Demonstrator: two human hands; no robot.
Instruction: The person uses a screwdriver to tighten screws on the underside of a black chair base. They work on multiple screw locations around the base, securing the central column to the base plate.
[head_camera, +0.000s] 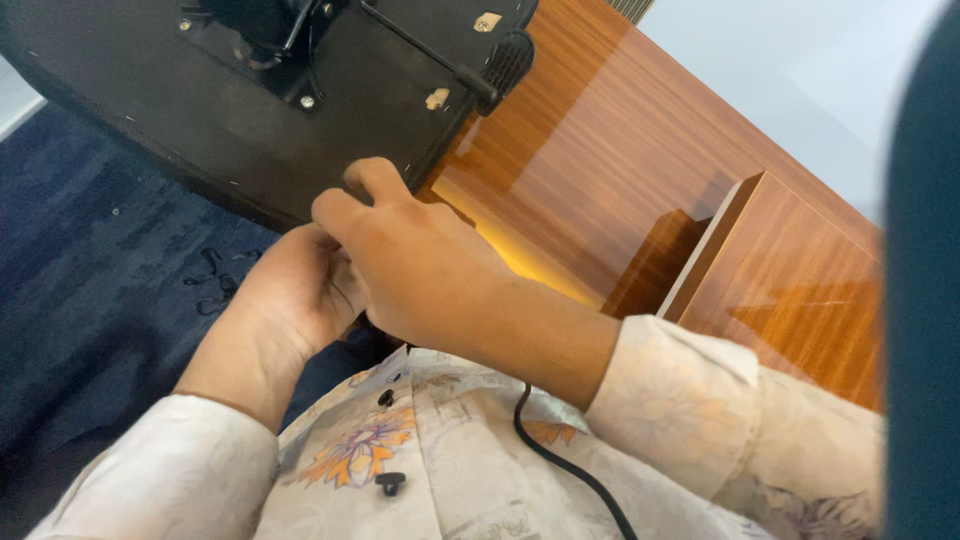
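- R hand (420, 265): reaches across in front of the L one, fingers curled, knuckles up, fingertips touching the lower edge of the black chair-seat underside (150, 110). Can't tell if it grips anything – palm side hidden.
- L hand (290, 290): tucked under/behind the R hand, fingers bent inward toward the same seat edge. Fingertips hidden by the R hand, so grip can't be told.
- Seat underside: black, tipped on its side, fills upper left of view; metal mounting plate w/ screws (265, 45) near top, thin black lever w/ knob end (430, 50) running diagonally across it.
- Glossy brown wooden desk panel (600, 160): just right of the seat, w/ a second wooden panel (790, 280) further right.
- Dark blue carpet (90, 260): at left, below the seat.
- Pale floral shirt (420, 460) w/ dark buttons in foreground; black cable (560, 460) lies across it.
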